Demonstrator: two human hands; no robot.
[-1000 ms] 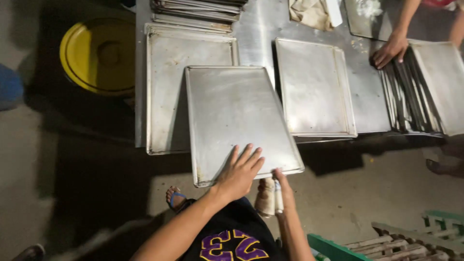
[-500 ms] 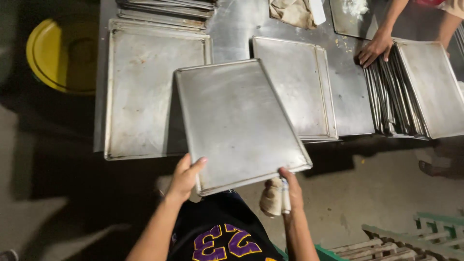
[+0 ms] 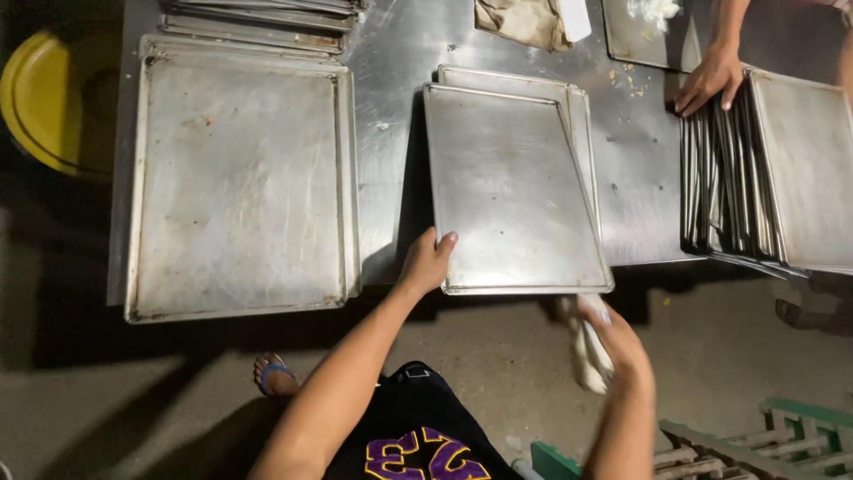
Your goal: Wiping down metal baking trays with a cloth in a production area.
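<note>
Steel tray lies on the desk at centre, atop another. Left hand pinches its seven o'clock corner, steadying it. Right hand, at five o'clock, is closed around a white rag.

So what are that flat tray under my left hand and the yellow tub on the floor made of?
The flat grey tray looks like bare metal, probably aluminium or steel: dull brushed sheen, scuffs, rolled rim. The round yellow tub looks like plastic: even, glossy colour.

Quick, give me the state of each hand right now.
Left hand: gripping the near-left corner of the metal tray.
Right hand: closed on a whitish rag, blurred.
</note>
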